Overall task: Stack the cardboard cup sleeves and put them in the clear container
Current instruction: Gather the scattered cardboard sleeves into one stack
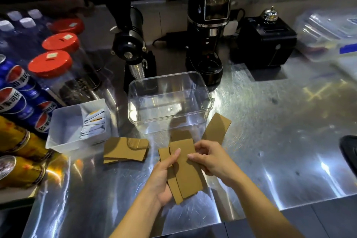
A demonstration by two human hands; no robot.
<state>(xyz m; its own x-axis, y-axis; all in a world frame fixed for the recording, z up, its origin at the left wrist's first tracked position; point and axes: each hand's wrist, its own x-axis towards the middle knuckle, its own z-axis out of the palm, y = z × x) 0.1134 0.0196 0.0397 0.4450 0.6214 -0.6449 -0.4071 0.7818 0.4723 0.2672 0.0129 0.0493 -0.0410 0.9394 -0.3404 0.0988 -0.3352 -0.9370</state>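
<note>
A small bundle of flat brown cardboard cup sleeves [186, 174] is held above the steel counter, just in front of the clear container [170, 118]. My left hand [164, 177] grips the bundle from the left, thumb on top. My right hand [212, 160] pinches its right edge. A short stack of sleeves [125, 149] lies on the counter to the left. One loose sleeve [217, 128] leans by the container's front right corner, and another [180, 135] lies behind the bundle. The container holds nothing.
A white tray [63, 135] with sachets stands at the left, beside soda cans [21, 98] and red-lidded jars [50, 63]. Two black coffee grinders [208, 31] and a black box [266, 42] stand behind the container. Clear plastic boxes [328, 33] sit far right.
</note>
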